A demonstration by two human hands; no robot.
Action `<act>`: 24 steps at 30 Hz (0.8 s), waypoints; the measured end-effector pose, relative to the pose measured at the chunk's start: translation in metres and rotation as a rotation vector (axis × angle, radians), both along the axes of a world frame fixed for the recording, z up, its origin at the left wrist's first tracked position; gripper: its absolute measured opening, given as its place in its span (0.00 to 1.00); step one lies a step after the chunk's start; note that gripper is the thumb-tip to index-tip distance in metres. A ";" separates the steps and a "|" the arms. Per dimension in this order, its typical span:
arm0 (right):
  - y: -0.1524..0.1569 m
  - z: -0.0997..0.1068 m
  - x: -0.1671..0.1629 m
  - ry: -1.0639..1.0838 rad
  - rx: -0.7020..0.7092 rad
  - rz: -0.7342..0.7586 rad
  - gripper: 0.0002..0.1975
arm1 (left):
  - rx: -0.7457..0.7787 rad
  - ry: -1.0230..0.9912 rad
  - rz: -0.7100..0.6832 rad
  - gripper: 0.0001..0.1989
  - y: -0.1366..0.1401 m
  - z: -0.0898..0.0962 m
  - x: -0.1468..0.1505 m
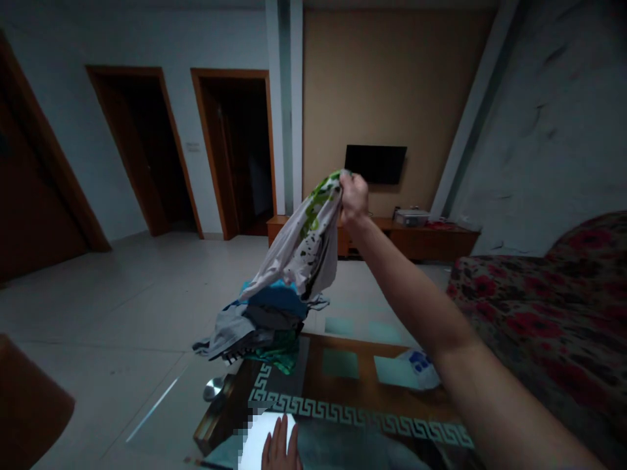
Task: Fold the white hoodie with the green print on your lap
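My right hand (353,196) is closed around the upper edge of a white shirt (321,238) with a green and black print, held up so that it hangs down in folds. Beneath its lower end lies a heap of clothes (259,326) in blue, grey and green, at the far left corner of the glass-topped coffee table (343,408). At the bottom of the view, my left hand (281,447) has its fingers stretched out over a bright white patch, which is partly pixelated. I cannot make out what that patch is.
A crumpled plastic bag (420,367) lies on the table's right part. A floral sofa (543,300) stands at right. Beyond are a low wooden cabinet (421,241) with a plastic box (411,217), a wall-mounted television (376,164) and two doorways. A brown rounded object (32,405) is at left.
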State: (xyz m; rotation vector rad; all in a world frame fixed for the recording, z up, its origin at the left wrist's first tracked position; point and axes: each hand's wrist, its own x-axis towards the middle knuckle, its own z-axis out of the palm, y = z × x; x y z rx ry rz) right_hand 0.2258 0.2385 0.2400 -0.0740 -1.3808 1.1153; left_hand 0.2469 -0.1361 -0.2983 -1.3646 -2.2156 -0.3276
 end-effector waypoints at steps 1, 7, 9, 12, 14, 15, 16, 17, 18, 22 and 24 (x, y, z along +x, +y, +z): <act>0.007 0.015 0.025 0.088 0.067 0.009 0.30 | -0.020 0.010 -0.017 0.23 0.000 0.002 -0.001; 0.013 -0.093 0.170 -0.384 0.049 -0.191 0.18 | -0.105 -0.159 -0.016 0.21 0.003 0.032 0.010; 0.006 -0.172 0.215 -0.923 -0.126 -0.379 0.15 | -0.124 -0.206 -0.040 0.21 0.004 0.043 0.017; -0.012 -0.268 0.283 -1.170 -0.298 -0.448 0.17 | -0.135 -0.244 -0.050 0.20 0.005 0.049 0.021; -0.030 -0.310 0.323 -1.237 -0.338 -0.465 0.19 | -0.143 -0.273 -0.047 0.21 0.008 0.049 0.018; -0.041 -0.328 0.341 -1.284 -0.329 -0.462 0.20 | -0.150 -0.293 -0.044 0.21 0.011 0.050 0.016; -0.054 -0.345 0.357 -1.366 -0.276 -0.437 0.21 | -0.162 -0.315 -0.043 0.22 0.014 0.051 0.015; -0.067 -0.361 0.371 -1.469 -0.208 -0.400 0.21 | -0.175 -0.335 -0.046 0.23 0.019 0.054 0.014; -0.081 -0.378 0.383 -1.581 -0.156 -0.385 0.23 | -0.191 -0.350 -0.059 0.25 0.026 0.059 0.016; -0.126 -0.430 0.419 -1.886 -0.128 -0.482 0.27 | -0.302 -0.357 -0.187 0.31 0.067 0.089 0.035; -0.131 -0.442 0.434 -1.906 -0.130 -0.409 0.25 | -0.388 -0.433 -0.261 0.28 0.087 0.106 0.045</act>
